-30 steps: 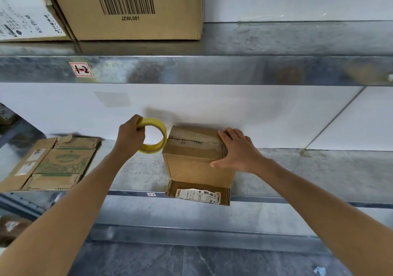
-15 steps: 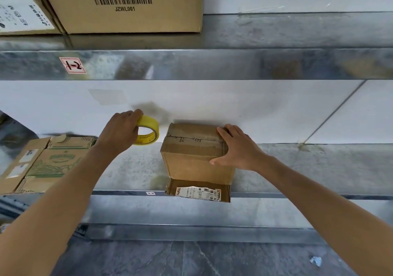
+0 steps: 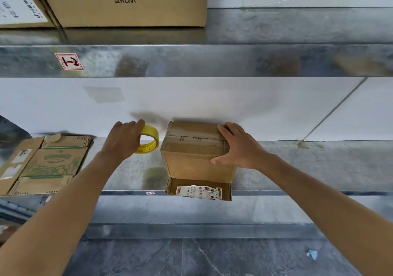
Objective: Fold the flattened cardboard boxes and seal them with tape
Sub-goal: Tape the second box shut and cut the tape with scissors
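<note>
since a second ago the left hand (image 3: 123,141) is drawing the tape (image 3: 150,139) away from the left edge of the box (image 3: 195,163), so the yellow roll is now hanging just beside the box with a gap between them, low over the shelf (image 3: 308,169); whether it is touching the metal i cannot tell. the right hand (image 3: 238,145) is staying where it was. its fingers are lying nearly straight over the top right corner and its thumb is stretching along the front face, pressing rather than gripping. the left fingers are curling over the roll's upper rim and holding it; the thumb is hidden. the box is standing mid-shelf with its far side at the white wall, an old strip already running across its top, while one flap (image 3: 198,191) with a white label is sticking out at the bottom over the shelf's front lip, not yet closed. flat boxes (image 3: 49,165) are waiting well apart on the left. the box is looking empty and light, so it is likely sliding easily on the slick metal and needing that steadying palm. its panels are probably giving under pressure while the corners and folds are staying stiff, so corners are the place to hold. the roll is rigid and best taken through its ring.
</note>
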